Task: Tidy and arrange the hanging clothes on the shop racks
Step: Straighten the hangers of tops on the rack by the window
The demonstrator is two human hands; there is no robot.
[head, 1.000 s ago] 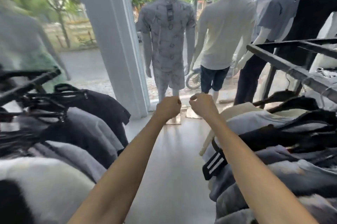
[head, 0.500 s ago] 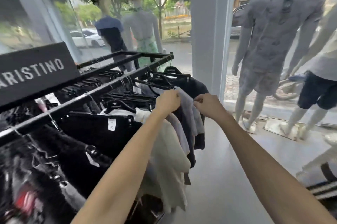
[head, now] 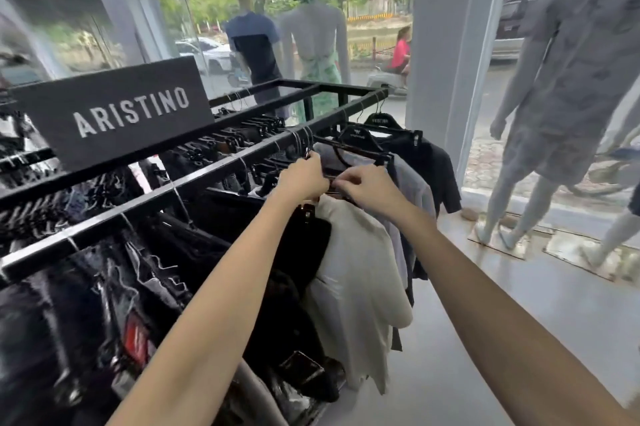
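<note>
Near rail of the rack (head: 194, 179), window end: both hands among the hangers.
Left hand (head: 304, 176) curled on a hanger hook (head: 304, 143); right hand (head: 367, 188) pinches what looks like the hanger (head: 333, 187) of the cream shirt (head: 356, 269), though it is blurred. Dark garments (head: 173, 252) crowd the left; ARISTINO sign (head: 114, 110) on top; mannequin (head: 561, 79), pillar (head: 450, 44) and grey floor (head: 485, 339) beyond.

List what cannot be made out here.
Head view:
- Grip of the left hand: hidden by its own knuckles.
- The hanger that the right hand pinches: mostly covered by both hands.
- Motion-blurred: dark clothes, lower left.
- Too small to read: hanger logos.
- Cut off by the top edge: grey mannequin.
</note>
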